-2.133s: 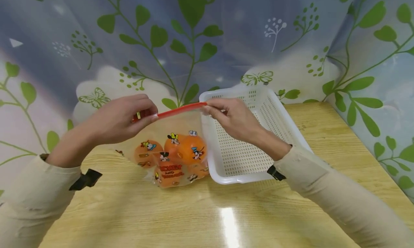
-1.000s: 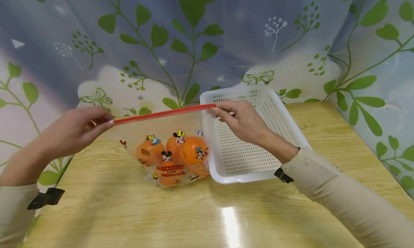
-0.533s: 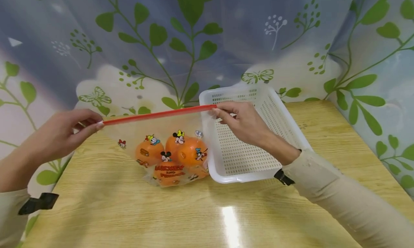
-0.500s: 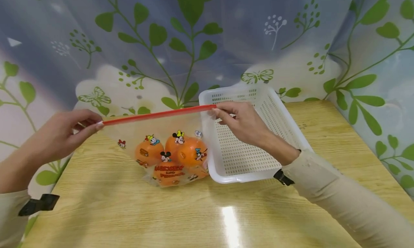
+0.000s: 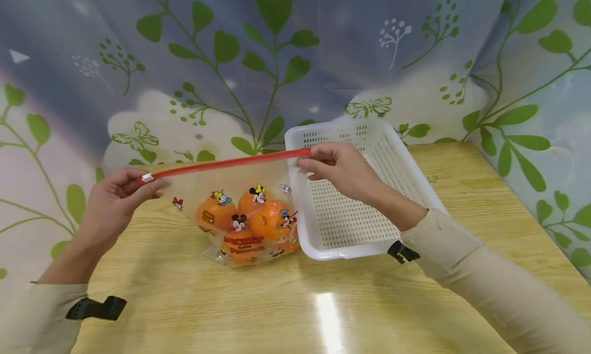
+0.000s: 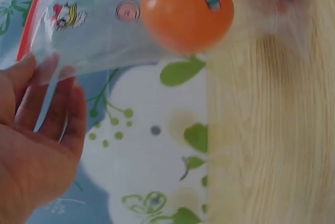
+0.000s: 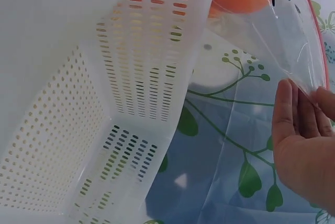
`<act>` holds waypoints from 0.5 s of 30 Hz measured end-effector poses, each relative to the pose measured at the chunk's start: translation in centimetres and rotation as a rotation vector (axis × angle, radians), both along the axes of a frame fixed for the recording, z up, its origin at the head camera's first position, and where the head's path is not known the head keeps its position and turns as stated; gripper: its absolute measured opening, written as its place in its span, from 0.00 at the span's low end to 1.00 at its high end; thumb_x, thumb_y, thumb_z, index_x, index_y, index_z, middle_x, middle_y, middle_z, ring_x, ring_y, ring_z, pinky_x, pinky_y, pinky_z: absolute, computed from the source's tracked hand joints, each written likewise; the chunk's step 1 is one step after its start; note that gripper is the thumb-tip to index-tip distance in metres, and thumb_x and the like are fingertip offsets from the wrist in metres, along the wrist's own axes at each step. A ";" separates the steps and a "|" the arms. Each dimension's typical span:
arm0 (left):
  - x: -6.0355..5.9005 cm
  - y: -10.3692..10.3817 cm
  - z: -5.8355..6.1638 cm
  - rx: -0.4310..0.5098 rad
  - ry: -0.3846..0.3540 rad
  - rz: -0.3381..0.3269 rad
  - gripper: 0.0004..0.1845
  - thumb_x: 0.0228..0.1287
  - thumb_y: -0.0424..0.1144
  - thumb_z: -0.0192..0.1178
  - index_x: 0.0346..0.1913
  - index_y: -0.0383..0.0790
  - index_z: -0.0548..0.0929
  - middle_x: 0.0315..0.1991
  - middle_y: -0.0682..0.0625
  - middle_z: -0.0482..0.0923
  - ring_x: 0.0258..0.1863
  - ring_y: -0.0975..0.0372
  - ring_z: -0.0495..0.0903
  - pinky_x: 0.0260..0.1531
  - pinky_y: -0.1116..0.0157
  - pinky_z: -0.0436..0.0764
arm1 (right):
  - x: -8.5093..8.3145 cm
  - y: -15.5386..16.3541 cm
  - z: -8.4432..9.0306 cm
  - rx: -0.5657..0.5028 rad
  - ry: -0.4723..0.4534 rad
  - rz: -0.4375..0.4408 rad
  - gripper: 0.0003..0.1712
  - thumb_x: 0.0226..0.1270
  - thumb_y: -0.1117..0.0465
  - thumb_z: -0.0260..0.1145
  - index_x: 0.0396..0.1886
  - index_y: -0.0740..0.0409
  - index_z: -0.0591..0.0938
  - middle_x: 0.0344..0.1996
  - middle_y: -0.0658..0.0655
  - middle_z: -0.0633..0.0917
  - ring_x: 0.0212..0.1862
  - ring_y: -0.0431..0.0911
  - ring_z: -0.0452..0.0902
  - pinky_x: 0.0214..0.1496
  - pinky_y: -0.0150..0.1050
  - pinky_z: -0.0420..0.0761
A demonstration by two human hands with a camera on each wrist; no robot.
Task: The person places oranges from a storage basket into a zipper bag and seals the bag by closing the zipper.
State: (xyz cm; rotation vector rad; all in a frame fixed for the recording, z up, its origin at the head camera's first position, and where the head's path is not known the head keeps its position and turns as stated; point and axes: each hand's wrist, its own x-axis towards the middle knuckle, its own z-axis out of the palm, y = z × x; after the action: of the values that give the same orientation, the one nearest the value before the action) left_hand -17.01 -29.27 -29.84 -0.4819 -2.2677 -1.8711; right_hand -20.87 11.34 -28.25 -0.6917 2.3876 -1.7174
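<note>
A clear zip bag point(image 5: 272, 174) with a red top strip and cartoon prints stands upright on the table, several oranges point(image 5: 214, 214) bunched in its lower part. My left hand point(image 5: 108, 202) pinches the bag's upper left corner between thumb and fingers, beside the white slider point(image 5: 146, 177) at that end of the strip. At the opposite top corner, my right hand point(image 5: 346, 172) pinches the strip's right end. Between the two hands the strip is stretched taut. The left wrist view shows the bag corner at the fingertips of the left hand point(image 6: 44, 130).
A white perforated plastic basket point(image 5: 355, 210) stands right against the bag's right side, under my right forearm. The wooden table point(image 5: 231, 313) extends in front. Behind hangs a leaf-patterned cloth point(image 5: 346, 51).
My left hand first travelled left along the red strip to its end. Since half a second ago it has turned and shifted slightly, and the white slider now shows. The right hand keeps its hold.
</note>
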 end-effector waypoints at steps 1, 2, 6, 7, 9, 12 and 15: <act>-0.1 0.2 -0.2 0.059 0.006 0.000 0.06 0.63 0.23 0.58 0.43 0.28 0.80 0.36 0.50 0.86 0.35 0.63 0.84 0.39 0.72 0.81 | 0.0 -0.1 0.1 0.000 -0.005 -0.001 0.11 0.67 0.57 0.64 0.36 0.63 0.82 0.37 0.58 0.86 0.42 0.52 0.83 0.43 0.38 0.83; -0.2 0.4 -0.3 0.113 0.019 -0.001 0.06 0.63 0.22 0.58 0.41 0.27 0.80 0.35 0.49 0.86 0.34 0.63 0.84 0.39 0.72 0.81 | 0.1 -0.1 0.3 0.000 -0.012 -0.002 0.11 0.67 0.57 0.64 0.35 0.63 0.82 0.36 0.59 0.86 0.42 0.52 0.83 0.42 0.38 0.83; -0.1 0.5 -0.2 0.242 0.091 -0.015 0.06 0.62 0.18 0.55 0.40 0.23 0.79 0.33 0.45 0.86 0.32 0.61 0.85 0.37 0.70 0.82 | 0.5 -0.3 0.7 -0.001 -0.023 -0.001 0.10 0.66 0.58 0.65 0.32 0.63 0.82 0.34 0.61 0.86 0.39 0.53 0.83 0.40 0.40 0.84; 0.1 0.4 0.0 0.261 0.104 -0.017 0.06 0.62 0.17 0.54 0.40 0.22 0.79 0.33 0.44 0.86 0.31 0.60 0.86 0.37 0.70 0.82 | 0.6 -0.5 0.8 -0.010 -0.028 0.006 0.10 0.66 0.59 0.66 0.32 0.63 0.82 0.34 0.61 0.86 0.39 0.54 0.83 0.40 0.40 0.84; 0.5 0.0 0.6 0.293 0.113 -0.013 0.06 0.61 0.16 0.54 0.40 0.20 0.78 0.32 0.43 0.86 0.31 0.58 0.86 0.37 0.69 0.82 | 1.0 -0.9 0.9 -0.022 -0.031 0.022 0.09 0.66 0.60 0.66 0.31 0.63 0.82 0.33 0.61 0.86 0.38 0.53 0.83 0.39 0.41 0.84; 1.0 -0.6 1.7 0.297 0.095 0.024 0.05 0.61 0.17 0.56 0.40 0.20 0.79 0.31 0.42 0.85 0.29 0.57 0.86 0.37 0.69 0.82 | 1.5 -1.6 1.0 -0.042 -0.039 0.054 0.09 0.66 0.61 0.65 0.31 0.64 0.82 0.32 0.59 0.86 0.37 0.52 0.84 0.38 0.42 0.84; 1.1 -1.2 2.5 0.277 0.046 0.064 0.05 0.60 0.20 0.58 0.40 0.23 0.79 0.31 0.42 0.85 0.28 0.58 0.86 0.37 0.68 0.82 | 1.7 -2.3 1.1 -0.040 -0.052 0.065 0.09 0.66 0.61 0.65 0.31 0.64 0.81 0.32 0.57 0.86 0.37 0.50 0.84 0.38 0.42 0.84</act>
State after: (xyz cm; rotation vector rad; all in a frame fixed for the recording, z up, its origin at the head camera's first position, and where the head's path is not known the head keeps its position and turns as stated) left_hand -15.93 -30.45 -27.38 -0.3998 -1.9299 -2.0744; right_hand -19.12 9.07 -27.18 -0.7131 2.2773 -1.7395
